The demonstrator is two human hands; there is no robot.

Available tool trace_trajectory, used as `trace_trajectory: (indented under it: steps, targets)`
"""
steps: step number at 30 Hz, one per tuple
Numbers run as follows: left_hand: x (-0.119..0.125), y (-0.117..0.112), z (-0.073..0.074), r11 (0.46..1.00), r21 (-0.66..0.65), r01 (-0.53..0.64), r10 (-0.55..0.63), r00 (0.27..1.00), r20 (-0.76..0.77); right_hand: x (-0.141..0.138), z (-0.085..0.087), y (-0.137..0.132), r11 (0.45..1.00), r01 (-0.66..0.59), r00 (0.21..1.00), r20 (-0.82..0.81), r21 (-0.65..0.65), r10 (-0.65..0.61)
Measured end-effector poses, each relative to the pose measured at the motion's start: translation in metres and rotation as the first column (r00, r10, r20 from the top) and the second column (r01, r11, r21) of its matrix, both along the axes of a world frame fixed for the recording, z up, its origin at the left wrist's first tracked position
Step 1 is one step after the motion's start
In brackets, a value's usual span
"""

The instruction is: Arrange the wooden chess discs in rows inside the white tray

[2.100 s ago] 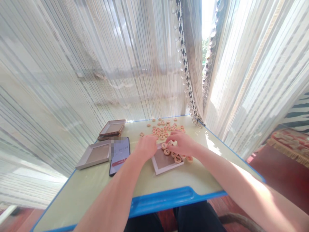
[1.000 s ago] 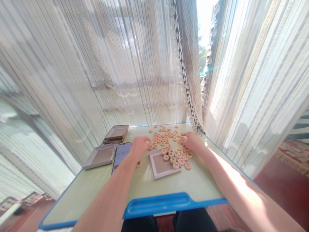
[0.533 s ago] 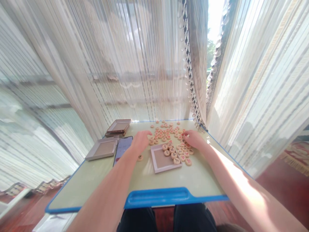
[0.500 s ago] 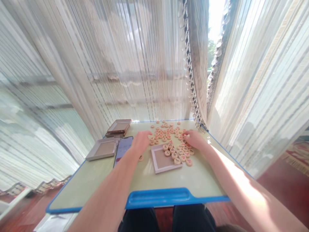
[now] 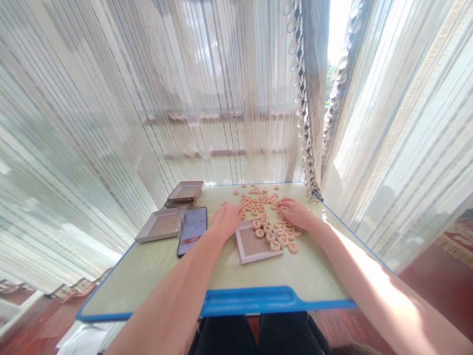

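Note:
Small round wooden game discs [image 5: 258, 199] with red or dark marks lie scattered at the far side of the table. More discs [image 5: 281, 237] sit in rows on and beside a small white-rimmed square tray [image 5: 253, 248]. My left hand [image 5: 229, 220] lies palm down at the tray's far left corner, fingers reaching toward the scattered discs. My right hand [image 5: 295, 212] rests with fingers spread on discs just beyond the rows. Neither hand visibly grips a disc.
The pale green table has a raised blue rim [image 5: 251, 301] with a groove at the near edge. A phone [image 5: 192, 229], a grey shallow tray [image 5: 158, 226] and a brown box [image 5: 185, 193] lie to the left. Striped sheer curtains [image 5: 388, 123] hang close around the table.
My left hand pulled back from the scattered discs to the tray's corner. My right hand stayed on the discs beyond the rows. The camera view shifted slightly.

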State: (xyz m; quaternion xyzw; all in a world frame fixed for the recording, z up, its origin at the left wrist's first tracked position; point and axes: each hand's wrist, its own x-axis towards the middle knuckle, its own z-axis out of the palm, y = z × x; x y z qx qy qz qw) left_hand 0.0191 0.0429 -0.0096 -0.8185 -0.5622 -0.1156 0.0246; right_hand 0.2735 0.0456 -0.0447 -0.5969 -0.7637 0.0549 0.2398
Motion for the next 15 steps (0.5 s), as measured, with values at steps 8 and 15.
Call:
trace_trajectory:
  steps: [8,15]
  targets:
    - [0.006,-0.009,0.007,0.982,0.149,0.116,-0.104,0.991,-0.086,-0.003,0.004,-0.005,0.998,0.021,0.999,-0.023,-0.058,-0.022]
    - [0.009,-0.012,0.005,0.941,0.238,0.239,-0.226,0.971,-0.083,-0.003,0.003,-0.005,0.999,0.010,1.000,0.004,-0.036,-0.010]
